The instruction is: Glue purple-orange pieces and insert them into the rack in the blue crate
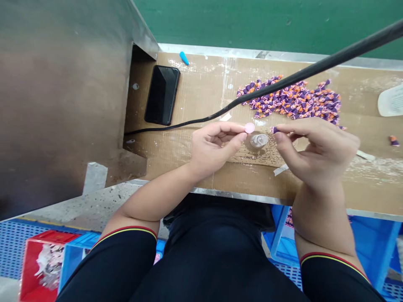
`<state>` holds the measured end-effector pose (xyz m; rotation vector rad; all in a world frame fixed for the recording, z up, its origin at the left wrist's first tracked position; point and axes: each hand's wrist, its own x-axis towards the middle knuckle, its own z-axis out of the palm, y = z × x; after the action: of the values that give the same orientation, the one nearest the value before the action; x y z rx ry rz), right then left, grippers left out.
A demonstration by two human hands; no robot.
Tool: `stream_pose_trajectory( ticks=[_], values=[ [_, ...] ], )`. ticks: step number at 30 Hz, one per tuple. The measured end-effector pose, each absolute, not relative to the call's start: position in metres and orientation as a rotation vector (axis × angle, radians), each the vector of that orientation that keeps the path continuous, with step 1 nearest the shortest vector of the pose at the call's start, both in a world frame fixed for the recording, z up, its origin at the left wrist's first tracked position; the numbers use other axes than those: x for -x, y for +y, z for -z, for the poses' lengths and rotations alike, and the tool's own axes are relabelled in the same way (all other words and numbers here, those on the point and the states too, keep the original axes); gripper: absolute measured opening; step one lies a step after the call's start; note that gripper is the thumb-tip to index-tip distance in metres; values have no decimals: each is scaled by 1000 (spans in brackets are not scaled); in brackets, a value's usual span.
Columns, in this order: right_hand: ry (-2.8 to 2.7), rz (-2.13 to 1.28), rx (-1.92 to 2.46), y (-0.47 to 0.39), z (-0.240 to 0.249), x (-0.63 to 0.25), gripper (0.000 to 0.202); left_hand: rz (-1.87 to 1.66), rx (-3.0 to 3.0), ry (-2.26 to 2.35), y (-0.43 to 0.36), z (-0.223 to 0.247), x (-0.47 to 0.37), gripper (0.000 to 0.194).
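Observation:
Between thumb and index finger, my left hand (pixel 217 142) pinches a small round pink disc (pixel 249 128). My right hand (pixel 315 149) is closed on a tiny purple figurine piece (pixel 275 130) with a pink edge, mostly hidden by the fingertips. A small clear round container (pixel 259 140) stands on the cardboard between the two hands, touched by neither. Beyond my right hand lies a pile of small purple, pink and orange figurine pieces (pixel 302 100).
A black cable (pixel 226 108) crosses above the cardboard-covered table (pixel 195 92). On the left are a phone (pixel 162 95) and a metal housing (pixel 69 92). A blue cone-shaped piece (pixel 184 58) lies behind. One loose piece (pixel 393 141) is far right. Blue bins (pixel 374 243) sit below.

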<state>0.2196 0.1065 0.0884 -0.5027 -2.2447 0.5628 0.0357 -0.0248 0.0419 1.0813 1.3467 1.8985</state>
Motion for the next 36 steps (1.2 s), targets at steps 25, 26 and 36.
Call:
stream_pose_trajectory(
  ticks=[25, 26, 36],
  values=[
    [-2475, -746, 460, 126, -77, -227, 11, -1617, -1875, 1728, -19, -29, -11, 11],
    [-2436, -774, 478, 124, -79, -226, 11, -1639, -1848, 1706, -19, -30, -12, 5],
    [-1966, -1239, 570, 84, -74, -205, 17, -1787, -1799, 1605, -22, -35, -25, 24]
  ],
)
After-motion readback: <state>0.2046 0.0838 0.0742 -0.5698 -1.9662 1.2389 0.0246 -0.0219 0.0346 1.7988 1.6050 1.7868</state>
